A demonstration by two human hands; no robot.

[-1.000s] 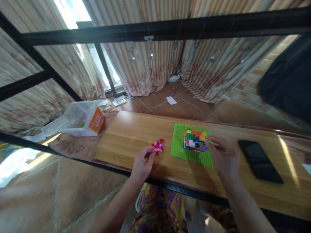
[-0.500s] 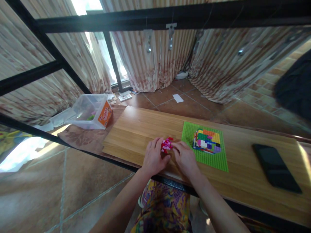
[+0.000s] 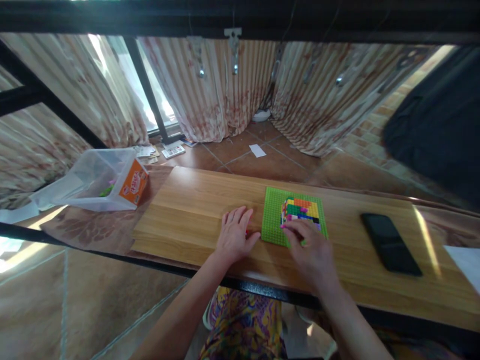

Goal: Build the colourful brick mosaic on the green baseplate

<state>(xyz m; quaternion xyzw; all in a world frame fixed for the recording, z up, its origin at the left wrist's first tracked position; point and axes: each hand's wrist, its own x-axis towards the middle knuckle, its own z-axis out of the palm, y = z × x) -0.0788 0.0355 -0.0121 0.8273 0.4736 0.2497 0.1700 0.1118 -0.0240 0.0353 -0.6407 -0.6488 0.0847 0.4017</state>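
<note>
A green studded baseplate [image 3: 270, 212] lies on the wooden board, bearing a low block structure [image 3: 298, 204] of toy bricks in many colours. At the structure's near left corner, my right hand [image 3: 311, 252] has its thumb and fingers pinched on a small pink brick [image 3: 283, 226]. Whether that brick touches the structure I cannot tell. My left hand [image 3: 233, 237] rests palm down on the board left of the baseplate, fingers stretched out. A bit of a red brick [image 3: 246, 233] peeks out beside its thumb; any other loose bricks there are hidden beneath the hand.
A black phone [image 3: 390, 244] lies on the wooden board [image 3: 187, 210] at the right. A clear plastic box [image 3: 101, 202] with an orange label and a few pieces inside stands at the left. A dark metal bar [image 3: 240, 20] crosses above, with curtains behind.
My right hand has gone from the pink and red brick pile to the structure, holding a pink brick. My left hand now covers the pile. The camera view has shifted right.
</note>
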